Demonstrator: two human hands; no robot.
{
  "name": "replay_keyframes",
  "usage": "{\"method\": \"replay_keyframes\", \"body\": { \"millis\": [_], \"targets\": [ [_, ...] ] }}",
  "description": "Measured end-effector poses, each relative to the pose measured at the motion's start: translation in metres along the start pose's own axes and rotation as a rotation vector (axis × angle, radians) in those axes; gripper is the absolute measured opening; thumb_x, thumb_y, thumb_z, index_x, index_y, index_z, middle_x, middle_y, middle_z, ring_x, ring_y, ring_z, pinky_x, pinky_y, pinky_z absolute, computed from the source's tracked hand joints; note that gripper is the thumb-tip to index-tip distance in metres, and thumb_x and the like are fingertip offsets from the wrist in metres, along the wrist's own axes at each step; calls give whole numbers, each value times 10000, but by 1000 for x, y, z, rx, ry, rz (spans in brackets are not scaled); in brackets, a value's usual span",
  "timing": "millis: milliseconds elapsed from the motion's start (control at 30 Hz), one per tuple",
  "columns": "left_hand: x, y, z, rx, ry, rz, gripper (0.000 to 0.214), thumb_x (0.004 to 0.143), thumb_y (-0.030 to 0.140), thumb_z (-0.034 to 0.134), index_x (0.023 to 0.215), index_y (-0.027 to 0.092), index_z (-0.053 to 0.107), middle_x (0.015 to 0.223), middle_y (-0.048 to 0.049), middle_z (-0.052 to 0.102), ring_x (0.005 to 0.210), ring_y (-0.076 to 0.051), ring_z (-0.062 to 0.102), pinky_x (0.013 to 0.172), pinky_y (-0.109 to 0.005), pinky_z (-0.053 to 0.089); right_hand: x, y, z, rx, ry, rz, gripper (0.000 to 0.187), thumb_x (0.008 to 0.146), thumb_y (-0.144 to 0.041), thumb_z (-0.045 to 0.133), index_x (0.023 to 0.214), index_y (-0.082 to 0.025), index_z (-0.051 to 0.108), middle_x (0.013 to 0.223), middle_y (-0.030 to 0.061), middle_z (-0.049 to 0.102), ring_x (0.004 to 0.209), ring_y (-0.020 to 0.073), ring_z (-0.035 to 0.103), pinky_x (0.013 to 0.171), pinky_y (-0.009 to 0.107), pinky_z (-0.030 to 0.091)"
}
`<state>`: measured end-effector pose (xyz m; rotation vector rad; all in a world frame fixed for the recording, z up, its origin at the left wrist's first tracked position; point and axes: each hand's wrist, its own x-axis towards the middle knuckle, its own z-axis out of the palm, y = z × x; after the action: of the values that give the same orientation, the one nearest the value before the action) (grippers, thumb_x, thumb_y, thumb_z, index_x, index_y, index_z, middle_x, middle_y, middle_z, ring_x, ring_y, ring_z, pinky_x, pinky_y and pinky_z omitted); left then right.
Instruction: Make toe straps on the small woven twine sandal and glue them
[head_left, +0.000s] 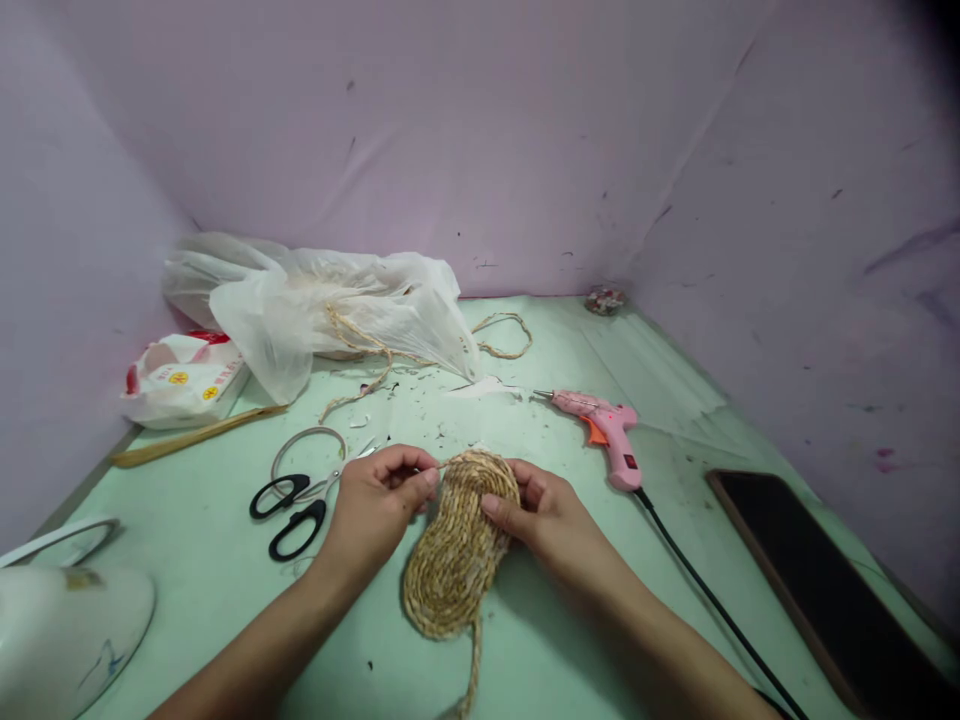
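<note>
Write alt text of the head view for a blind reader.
A person's left hand and right hand hold a sole-shaped coil of twisted cord over a green table, the left pinching cord at its far edge. Scissors lie left, a pink glue gun right.

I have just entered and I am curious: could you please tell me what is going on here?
A person is handling a flat, sole-shaped rope coil above a green table. The right hand grips its edge, thumb on top, while the left hand pinches a strand at its far end. Scissors lie beside the left hand; a pink glue gun lies farther right.
</note>
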<state>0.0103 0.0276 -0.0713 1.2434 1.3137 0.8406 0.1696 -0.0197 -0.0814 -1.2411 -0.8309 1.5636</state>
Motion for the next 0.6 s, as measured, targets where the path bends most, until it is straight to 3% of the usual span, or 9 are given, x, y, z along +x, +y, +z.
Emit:
{"method": "replay_keyframes", "body": {
  "millis": [367,600],
  "targets": [
    [-1,4,2,-65,-3,-12,104,585,210,648,636,120,656,477,23,573,451,-76,481,476,-208,420,1,6,-1,66,-55,33,391,588,-301,754,920,-140,624,858,80,683,755,202,620,668,331,468],
    [0,-7,4,-175,-56,-46,115,559,162,686,642,125,617,491,34,575,446,-70,497,449,-188,407,1,6,-2,93,-84,47,389,588,-242,749,942,-139,625,868,81,689,768,202,634,704,336,474]
  ]
}}
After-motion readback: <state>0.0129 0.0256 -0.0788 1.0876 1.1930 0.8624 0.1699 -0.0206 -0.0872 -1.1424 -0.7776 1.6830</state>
